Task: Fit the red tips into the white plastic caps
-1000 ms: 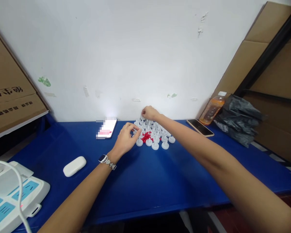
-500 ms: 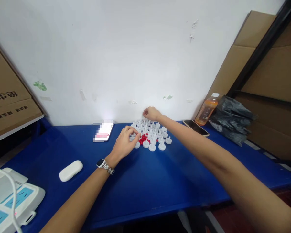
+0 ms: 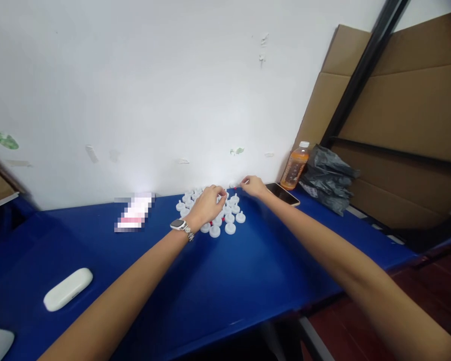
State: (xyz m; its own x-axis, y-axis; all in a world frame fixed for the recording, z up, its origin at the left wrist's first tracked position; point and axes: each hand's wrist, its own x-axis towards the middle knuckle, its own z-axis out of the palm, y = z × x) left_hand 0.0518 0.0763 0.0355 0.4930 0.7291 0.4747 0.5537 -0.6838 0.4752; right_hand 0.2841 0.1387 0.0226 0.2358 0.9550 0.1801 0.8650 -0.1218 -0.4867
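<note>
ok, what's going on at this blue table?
A person has both bare hands at a cluster of white stemmed plastic discs on the blue table, with small red pieces among them. The left hand is over the cluster, fingers curled. The right hand is by its far right side, near the wall. Whether either holds a piece is too small to tell. A phone lies right of the right hand.

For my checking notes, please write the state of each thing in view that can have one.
Left hand: fingers bent, grip unclear
Right hand: fingers bent, grip unclear
White pieces: front ones stem up
Bottle: capped
Phone by bottle: screen dark
White case: closed
Black bag: crumpled
Watch: worn, screen dark
Pixelated item: state unclear
</note>
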